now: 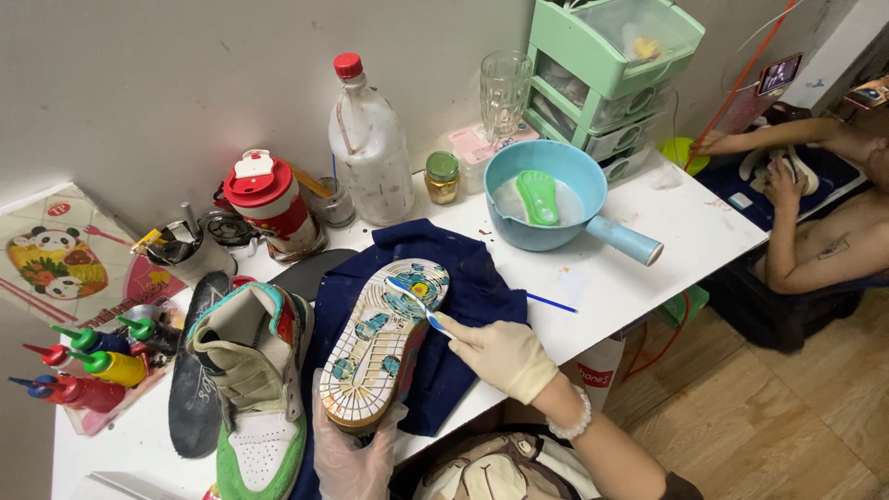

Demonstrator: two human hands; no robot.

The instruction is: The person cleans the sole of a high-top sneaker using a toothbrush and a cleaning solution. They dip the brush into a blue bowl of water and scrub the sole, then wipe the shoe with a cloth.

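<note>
A sneaker (384, 338) lies sole-up on a dark blue cloth (463, 306) spread over the white table (667, 231). Its pale tread shows blue and yellow patches. The left hand (352, 454), in a clear thin glove, clasps the heel end from below, fingers wrapped round it. The right hand (500, 356), in a cream glove, pinches the handle of a blue-and-white toothbrush (417, 301), whose head rests on the toe part of the sole. Just left stands the second sneaker (255, 389), green and white, upright, beside a black insole (194, 389). Behind, a blue saucepan (546, 199) holds water and a green brush (537, 196). Another person (815, 213) sits at far right.
</note>
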